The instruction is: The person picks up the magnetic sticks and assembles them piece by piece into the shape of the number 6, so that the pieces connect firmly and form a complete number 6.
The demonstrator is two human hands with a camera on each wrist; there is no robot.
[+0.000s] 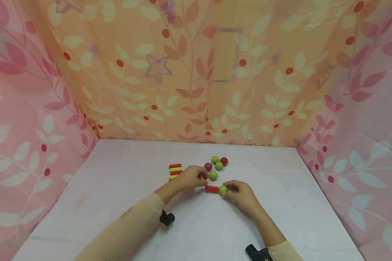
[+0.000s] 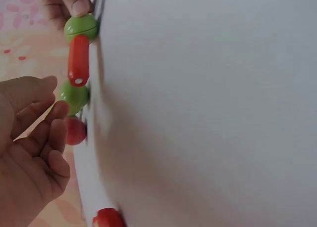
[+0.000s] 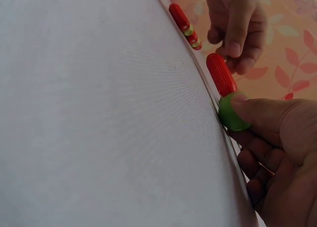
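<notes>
At the white table (image 1: 202,232), the right hand (image 1: 243,197) pinches a green ball (image 1: 223,189) touching a red rod (image 1: 211,188); the left hand (image 1: 192,177), fingers loosely bent, is near the rod; 5 more balls (image 1: 219,165) lie beyond.

On the white table (image 1: 134,163) lie three loose green balls (image 1: 213,175), two red balls (image 1: 224,161), and red and yellow rods (image 1: 175,169).

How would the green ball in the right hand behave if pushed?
Being round, the green ball might roll, but the red stick against it would probably hinder that. Its shiny surface suggests it could be slippery.
</notes>
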